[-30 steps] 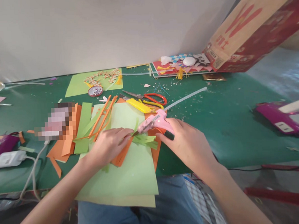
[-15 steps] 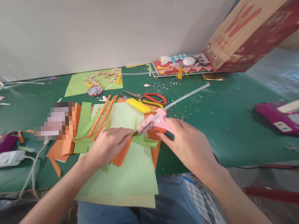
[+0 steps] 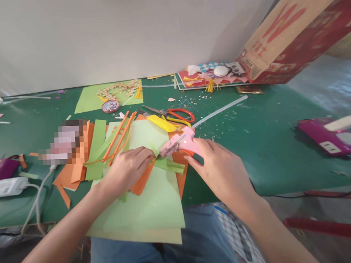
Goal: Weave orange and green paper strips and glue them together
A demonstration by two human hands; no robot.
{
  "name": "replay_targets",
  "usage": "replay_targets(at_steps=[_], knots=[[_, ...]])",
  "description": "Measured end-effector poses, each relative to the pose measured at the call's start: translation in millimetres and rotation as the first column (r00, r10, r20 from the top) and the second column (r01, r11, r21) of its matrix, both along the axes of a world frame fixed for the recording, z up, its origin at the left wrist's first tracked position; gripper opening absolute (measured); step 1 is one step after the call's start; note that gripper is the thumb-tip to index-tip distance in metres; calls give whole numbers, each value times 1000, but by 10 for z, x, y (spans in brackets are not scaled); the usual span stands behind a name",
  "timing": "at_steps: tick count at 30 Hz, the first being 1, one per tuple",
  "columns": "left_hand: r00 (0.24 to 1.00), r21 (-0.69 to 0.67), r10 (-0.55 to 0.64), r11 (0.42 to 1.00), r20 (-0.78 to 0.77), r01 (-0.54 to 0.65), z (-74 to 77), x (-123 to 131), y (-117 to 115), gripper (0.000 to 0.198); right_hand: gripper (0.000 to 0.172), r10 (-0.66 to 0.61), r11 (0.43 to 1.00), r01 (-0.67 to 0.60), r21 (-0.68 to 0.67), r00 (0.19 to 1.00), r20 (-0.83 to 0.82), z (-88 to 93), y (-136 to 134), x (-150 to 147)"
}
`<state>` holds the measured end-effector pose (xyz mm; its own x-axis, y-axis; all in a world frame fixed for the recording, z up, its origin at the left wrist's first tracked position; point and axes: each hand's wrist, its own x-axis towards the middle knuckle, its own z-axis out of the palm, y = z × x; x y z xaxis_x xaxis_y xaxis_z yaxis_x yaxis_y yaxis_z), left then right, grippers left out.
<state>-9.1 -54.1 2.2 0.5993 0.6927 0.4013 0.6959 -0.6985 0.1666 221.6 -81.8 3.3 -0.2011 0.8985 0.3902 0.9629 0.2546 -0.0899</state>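
My right hand (image 3: 220,170) grips a pink glue gun (image 3: 180,142), its nozzle pointing left and down at a bundle of green paper strips (image 3: 170,165). A clear glue stick (image 3: 221,110) juts out of the gun's back. My left hand (image 3: 129,169) is closed, its fingertips pinching the strips' left end right at the nozzle. Both hands work over a light green paper sheet (image 3: 151,202) that overhangs the table's front edge, with orange paper strips (image 3: 141,181) under my left hand.
Red-handled scissors (image 3: 174,114) and a yellow utility knife (image 3: 162,124) lie just behind the gun. Orange and green paper cuttings (image 3: 91,148) sit left, a white charger (image 3: 7,186) with cable farther left. A purple glue gun (image 3: 328,136) lies right; a cardboard box (image 3: 293,37) leans back right.
The green strips have been gathered flatter and closer together under the nozzle. Both hands have barely shifted.
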Motion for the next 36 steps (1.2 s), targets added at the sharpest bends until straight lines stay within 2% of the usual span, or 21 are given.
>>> replay_targets(at_steps=[6, 16, 25, 36], knots=[[999, -46, 39, 998, -12, -40, 27, 50, 14, 18, 18, 1, 1000, -1, 17, 1000, 24, -11, -2, 1], [994, -43, 84, 995, -75, -87, 34, 84, 37, 13, 21, -31, 999, 31, 39, 999, 9, -13, -28, -19], [990, -45, 74, 996, -123, -80, 61, 90, 28, 13, 30, -133, 988, 133, 78, 991, -16, 25, -45, 131], [989, -73, 102, 991, -106, -110, 78, 102, 20, 6, 37, -162, 983, 169, 70, 983, -89, 2, -61, 258]])
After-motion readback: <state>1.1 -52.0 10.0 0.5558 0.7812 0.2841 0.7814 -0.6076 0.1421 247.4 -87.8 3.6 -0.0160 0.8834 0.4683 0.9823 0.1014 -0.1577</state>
